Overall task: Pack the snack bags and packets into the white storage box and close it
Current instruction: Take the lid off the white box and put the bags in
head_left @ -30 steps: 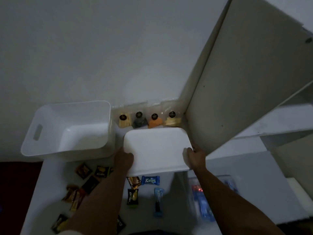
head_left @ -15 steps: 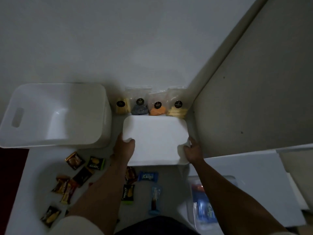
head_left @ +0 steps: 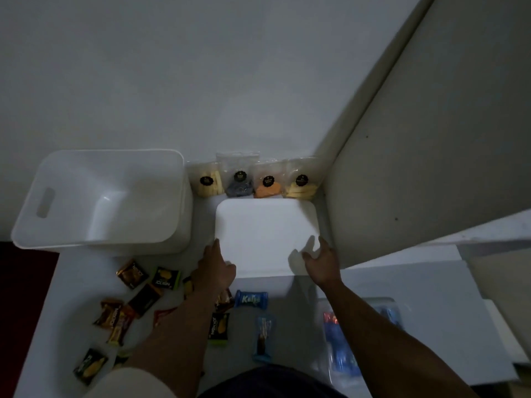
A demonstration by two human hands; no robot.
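The white box [head_left: 100, 199] stands open at the far left of the surface [head_left: 301, 320], with a handle slot in its left wall. Nothing shows inside it. Its lid [head_left: 265, 237] lies flat just to the right, apart from the box.

The left hand [head_left: 217, 270] rests on the lid's near left edge; I cannot tell if its fingers curl around the edge. The right hand [head_left: 320, 261] is at the lid's near right corner, with loose, slightly bent fingers that hold nothing.

Four clear snack bags [head_left: 254, 180] stand in a row against the wall [head_left: 201, 81], just past the lid's far edge. Each has a round black sticker. They hold pale yellow, dark grey, orange and pale yellow snacks.

Small packets [head_left: 135, 291] lie scattered on the surface near the box, dark ones with yellow and orange print. A blue packet [head_left: 251, 299] lies just near the lid, and a blue bar [head_left: 263, 337] lies nearer still.

At the near right lies a clear bag [head_left: 344, 343] with blue and red things inside, too blurred to make out. A tall white panel [head_left: 431, 139] rises on the right.
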